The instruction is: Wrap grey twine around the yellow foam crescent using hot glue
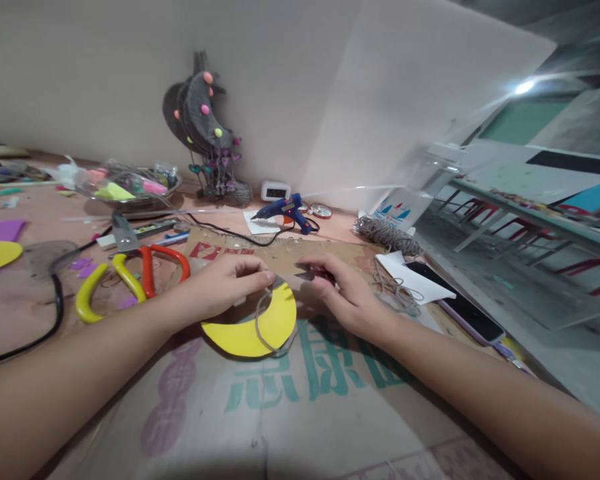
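Note:
A yellow crescent hangs over the printed cardboard, its upper tip pinched between the thumb and fingers of my left hand. Grey cord loops down across the crescent from that tip. Just to the right, my right hand is closed on small scissors, whose dark blades point left toward the crescent's tip and stand a little apart from it. Most of the scissors' handle is hidden in my fingers.
Behind lie a blue glue gun, a small clock and grey crescents with beads. Yellow- and red-handled tools sit left. A phone, white paper and a cord bundle are right.

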`<control>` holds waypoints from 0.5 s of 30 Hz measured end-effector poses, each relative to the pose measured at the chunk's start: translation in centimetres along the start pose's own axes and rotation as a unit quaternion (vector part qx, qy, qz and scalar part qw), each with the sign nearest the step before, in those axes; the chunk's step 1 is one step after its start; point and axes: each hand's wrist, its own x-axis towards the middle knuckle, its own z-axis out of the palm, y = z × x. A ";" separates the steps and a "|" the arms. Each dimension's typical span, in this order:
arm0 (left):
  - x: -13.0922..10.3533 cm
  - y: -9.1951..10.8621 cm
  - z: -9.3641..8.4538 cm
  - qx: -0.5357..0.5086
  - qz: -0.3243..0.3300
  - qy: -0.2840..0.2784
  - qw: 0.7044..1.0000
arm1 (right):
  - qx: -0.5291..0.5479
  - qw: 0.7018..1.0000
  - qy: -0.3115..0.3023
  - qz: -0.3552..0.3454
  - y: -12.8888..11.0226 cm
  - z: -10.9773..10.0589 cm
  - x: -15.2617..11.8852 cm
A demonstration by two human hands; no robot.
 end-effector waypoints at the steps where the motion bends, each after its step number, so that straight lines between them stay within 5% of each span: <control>1: 0.0 -0.1 0.0 -0.001 0.000 -0.003 1.000 | -0.026 1.000 0.006 -0.016 0.2 -0.1 0.0; 6: -0.2 0.1 -0.1 0.015 0.003 -0.007 1.000 | -0.143 0.988 0.004 -0.057 1.0 -0.4 0.2; 15: -0.1 0.2 -0.1 0.045 0.010 -0.005 0.999 | -0.197 0.976 -0.030 -0.091 0.8 -0.1 0.1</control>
